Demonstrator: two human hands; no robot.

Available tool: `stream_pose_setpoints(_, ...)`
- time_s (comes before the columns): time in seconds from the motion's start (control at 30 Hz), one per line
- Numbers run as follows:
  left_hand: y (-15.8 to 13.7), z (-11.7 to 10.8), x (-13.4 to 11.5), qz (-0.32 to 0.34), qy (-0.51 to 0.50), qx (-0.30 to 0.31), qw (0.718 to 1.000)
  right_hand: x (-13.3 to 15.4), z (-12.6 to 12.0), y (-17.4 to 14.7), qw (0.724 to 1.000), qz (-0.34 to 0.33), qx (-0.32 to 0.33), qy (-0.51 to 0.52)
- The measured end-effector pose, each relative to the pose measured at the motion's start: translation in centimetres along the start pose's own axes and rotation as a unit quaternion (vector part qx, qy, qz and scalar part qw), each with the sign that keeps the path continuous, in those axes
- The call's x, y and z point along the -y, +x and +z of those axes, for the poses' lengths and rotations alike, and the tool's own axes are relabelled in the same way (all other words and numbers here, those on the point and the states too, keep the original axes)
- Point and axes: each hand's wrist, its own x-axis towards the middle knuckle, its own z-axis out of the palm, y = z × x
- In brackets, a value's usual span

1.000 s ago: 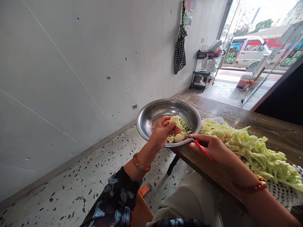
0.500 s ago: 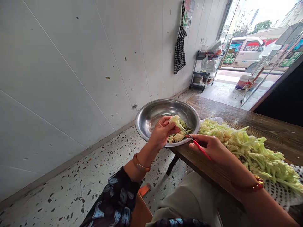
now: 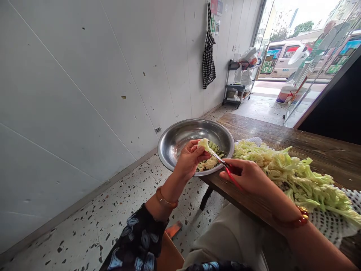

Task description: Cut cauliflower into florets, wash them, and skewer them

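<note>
Between the thumb and fingers of my left hand (image 3: 188, 160) is a pale cauliflower floret (image 3: 204, 144), held above the near rim of a steel basin (image 3: 180, 130). My right hand (image 3: 248, 175) is closed round the red handles of a pair of scissors (image 3: 231, 177). Their blades point left and touch the floret's stalk. Cut cauliflower pieces (image 3: 210, 163) lie in the basin's right side, partly hidden by my left hand. Right of the basin, a long heap of cauliflower (image 3: 299, 173) rests on a white dotted cloth (image 3: 329, 227).
The basin overhangs the edge of the dark wooden table (image 3: 254, 126). A wall (image 3: 84, 94) with a hanging checked apron (image 3: 209, 60) runs along the left. Farther back stand a cart (image 3: 235, 84) with bags and a bucket (image 3: 286, 95). Outside the glass door is a person (image 3: 317, 47).
The view has shifted slightly, moving things left in the picture. The scissor blades now lie more along the floret's stalk. A person has appeared outside by the door.
</note>
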Motion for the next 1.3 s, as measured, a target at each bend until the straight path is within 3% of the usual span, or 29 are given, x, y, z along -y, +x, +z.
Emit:
stream_pose_setpoints(0.23,0.12,0.13,0.27,0.003,-0.003,-0.003,1.000,0.48,-0.16,-0.01,0.999,-0.016,-0.010,-0.045)
stream_pose_setpoints(1.3,0.03,0.32,0.33,0.006,0.000,0.002,1.000,-0.04,0.19,-0.19,1.000,0.005,-0.013,-0.006)
